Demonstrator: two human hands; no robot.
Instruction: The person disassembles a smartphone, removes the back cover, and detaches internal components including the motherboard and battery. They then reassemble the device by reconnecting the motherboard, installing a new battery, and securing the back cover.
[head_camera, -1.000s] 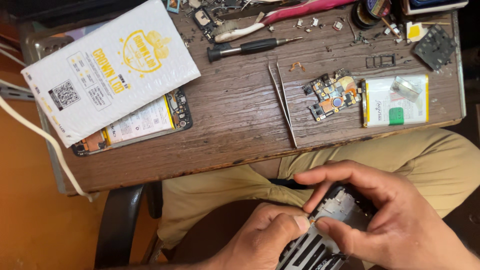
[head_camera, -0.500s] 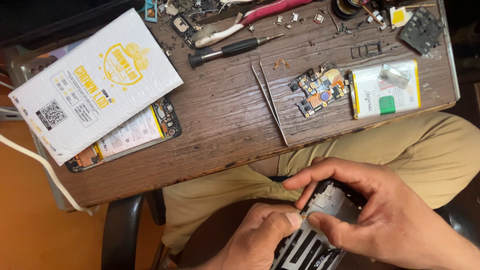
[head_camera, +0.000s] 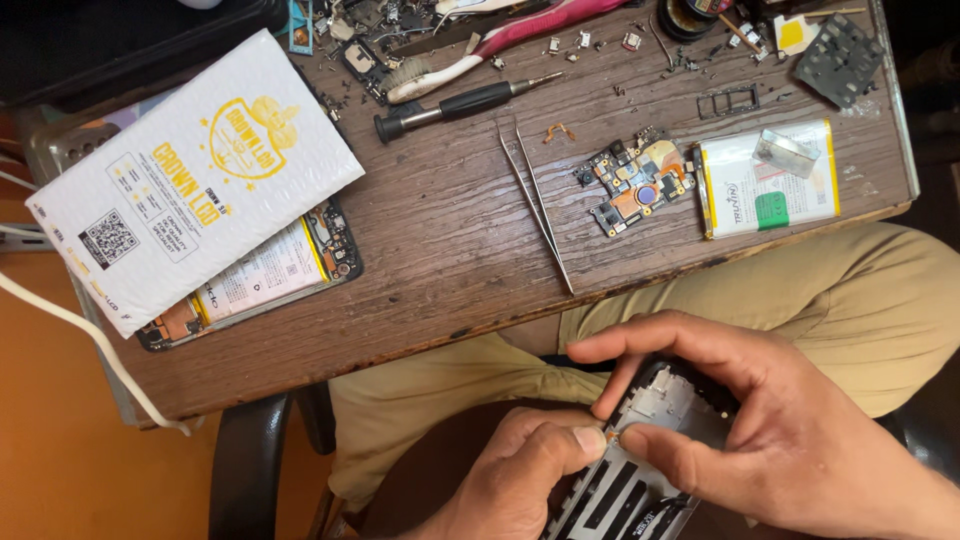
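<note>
Diagonally, both hands (head_camera: 660, 440) hold the phone frame (head_camera: 640, 480), top upper-right.

Wooden table (head_camera: 450, 260) above the lap | padded envelope (head_camera: 190, 175) at table's left, lying on an opened phone (head_camera: 270, 275) | tweezers (head_camera: 537, 205) at centre | screwdriver (head_camera: 455, 105) behind tweezers | circuit board (head_camera: 635, 185) right of tweezers | battery (head_camera: 770, 180) right of board | phone frame (head_camera: 640, 470), apparently, below table edge between left hand (head_camera: 520, 480) and right hand (head_camera: 770, 430)
</note>
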